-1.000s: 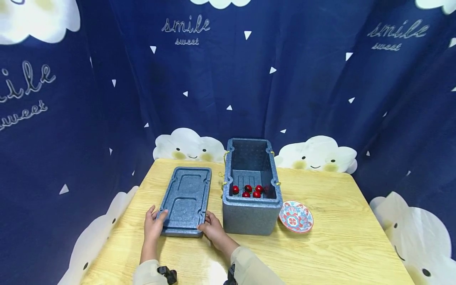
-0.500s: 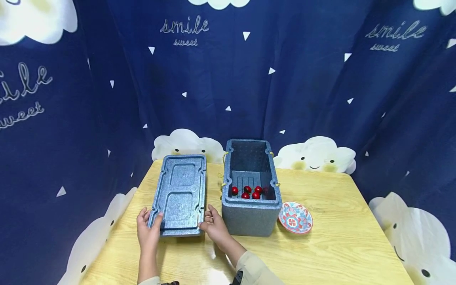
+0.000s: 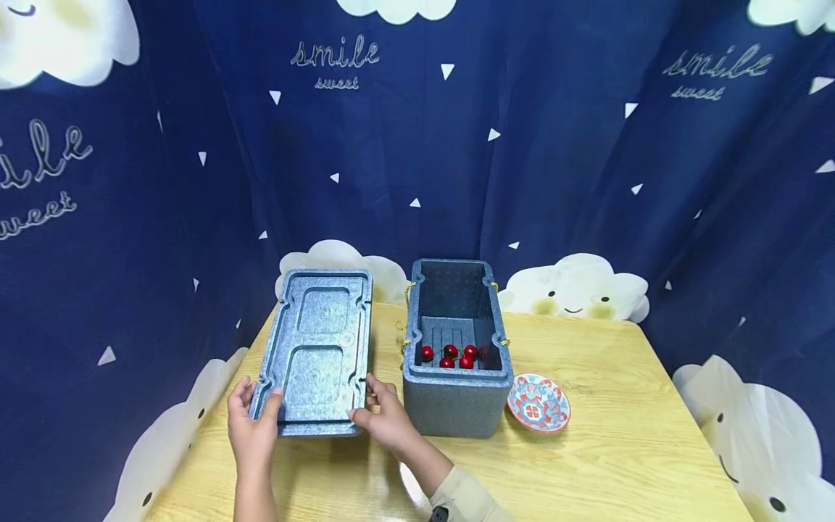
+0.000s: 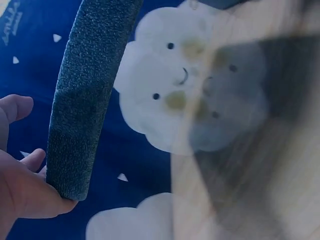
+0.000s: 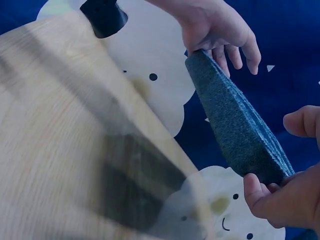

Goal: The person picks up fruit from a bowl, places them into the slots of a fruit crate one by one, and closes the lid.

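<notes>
Both hands (image 3: 313,428) hold one lid (image 3: 316,353) beside one box (image 3: 457,395).

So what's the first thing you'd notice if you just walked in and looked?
Probably the big grey-blue foam lid, held up off the wooden table by the left hand and the right hand at its near corners. Right beside it stands the open foam box with shiny red cherries inside, and a colourful little plate lies to the box's right.
</notes>
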Tool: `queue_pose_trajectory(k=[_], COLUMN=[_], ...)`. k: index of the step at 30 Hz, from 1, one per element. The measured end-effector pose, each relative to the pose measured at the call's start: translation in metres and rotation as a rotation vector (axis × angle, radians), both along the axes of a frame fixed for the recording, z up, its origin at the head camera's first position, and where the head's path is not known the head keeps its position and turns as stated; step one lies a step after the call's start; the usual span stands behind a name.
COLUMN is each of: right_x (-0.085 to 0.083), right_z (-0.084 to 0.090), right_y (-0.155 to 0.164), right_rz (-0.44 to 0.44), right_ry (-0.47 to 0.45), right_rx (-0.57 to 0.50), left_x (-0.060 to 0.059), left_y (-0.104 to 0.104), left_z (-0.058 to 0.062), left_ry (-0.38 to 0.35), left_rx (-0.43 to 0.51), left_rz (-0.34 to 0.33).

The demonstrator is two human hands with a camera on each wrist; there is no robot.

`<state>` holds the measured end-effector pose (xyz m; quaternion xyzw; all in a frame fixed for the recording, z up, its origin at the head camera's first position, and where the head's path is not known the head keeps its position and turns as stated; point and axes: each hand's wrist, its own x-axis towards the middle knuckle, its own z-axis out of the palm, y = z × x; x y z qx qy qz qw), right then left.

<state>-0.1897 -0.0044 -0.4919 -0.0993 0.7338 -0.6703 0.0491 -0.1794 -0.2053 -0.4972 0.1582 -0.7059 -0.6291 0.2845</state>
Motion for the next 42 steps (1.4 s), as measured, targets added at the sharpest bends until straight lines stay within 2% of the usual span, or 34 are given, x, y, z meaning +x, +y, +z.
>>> queue_pose_trajectory(k=[7, 11, 21, 26, 29, 34, 38, 42], right_x=[0.001, 0.001, 0.001, 0.002, 0.003, 0.003, 0.004, 0.004], right_z=[0.018, 0.034, 0.058, 0.065, 0.069, 0.072, 0.072, 0.071], right_y=[0.001, 0.005, 0.024, 0.036, 0.044, 0.054, 0.061, 0.067], right_rz=[-0.002, -0.006, 0.006, -0.007, -0.037, -0.117, -0.18, -0.246], right_ry=[0.048, 0.093, 0.202, 0.22, 0.231, 0.285, 0.302, 0.289], right_rx=[0.016, 0.068, 0.163, 0.179, 0.168, 0.164, 0.193, 0.218], left_x=[0.004, 0.003, 0.003, 0.004, 0.004, 0.001, -0.001, -0.005], left_y=[0.003, 0.005, 0.016, 0.025, 0.033, 0.048, 0.06, 0.074], left_z=[0.024, 0.036, 0.048, 0.056, 0.06, 0.065, 0.068, 0.069], left_ry=[0.025, 0.031, 0.03, -0.006, -0.03, -0.018, -0.002, 0.045], left_rx=[-0.015, 0.005, 0.074, 0.097, 0.106, 0.116, 0.111, 0.109], left_rz=[0.019, -0.008, -0.097, -0.139, -0.171, -0.231, -0.26, -0.285])
